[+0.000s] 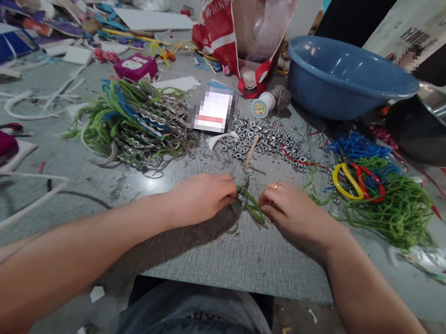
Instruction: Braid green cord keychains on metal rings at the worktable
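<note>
My left hand (202, 194) and my right hand (295, 214) meet at the middle of the grey table (202, 247), both pinched on a short green cord (251, 203) stretched between them. A small metal piece seems to sit on the cord at my left fingertips. There is a ring on one finger of my right hand. Just beyond the hands lies a spread of small metal nuts (269, 137) with a thin wooden stick (251, 151) on it.
A heap of green and blue cords with metal pieces (137, 121) lies at the left. Loose green cords (398, 210), blue cords and yellow and red loops (355, 181) lie at the right. A blue basin (345, 79), a steel bowl (442, 130) and a red bag (240, 24) stand behind.
</note>
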{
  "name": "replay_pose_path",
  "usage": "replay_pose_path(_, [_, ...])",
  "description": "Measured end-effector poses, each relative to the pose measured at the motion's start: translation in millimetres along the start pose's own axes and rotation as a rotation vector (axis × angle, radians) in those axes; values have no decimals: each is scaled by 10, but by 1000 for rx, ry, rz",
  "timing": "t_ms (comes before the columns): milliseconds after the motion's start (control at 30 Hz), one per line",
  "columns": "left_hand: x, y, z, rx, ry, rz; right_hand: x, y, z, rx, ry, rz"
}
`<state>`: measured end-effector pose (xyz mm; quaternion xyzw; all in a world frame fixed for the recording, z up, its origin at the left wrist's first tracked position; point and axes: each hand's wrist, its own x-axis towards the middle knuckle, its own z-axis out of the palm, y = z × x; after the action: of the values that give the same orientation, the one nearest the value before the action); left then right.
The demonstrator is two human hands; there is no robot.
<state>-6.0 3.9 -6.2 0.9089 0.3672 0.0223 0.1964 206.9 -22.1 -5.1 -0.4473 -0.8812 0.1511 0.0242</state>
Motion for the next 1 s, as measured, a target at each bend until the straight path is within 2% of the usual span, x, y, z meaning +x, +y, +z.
replay_pose_path(167, [-12, -55, -86, 83, -86, -18, -66, 41, 1, -111, -20, 11])
replay_pose_path(433, [-52, -185, -245, 166, -259, -31, -122, 91, -23, -138, -61, 38])
replay_pose_path(700, [-139, -296, -398, 207, -334, -102, -122, 80, -48, -133, -108, 56])
replay_pose_path(900, [-152, -300, -404, 271, -304, -96, -109, 69, -68, -128, -108, 81])
replay_pose_path(967, [-145, -261, -380, 265, -208, -47, -105, 73, -75, -120, -105, 79])
replay_pose_path(1000, [-138, -232, -356, 240, -109, -3, -102, 74, -80, -112, -101, 71])
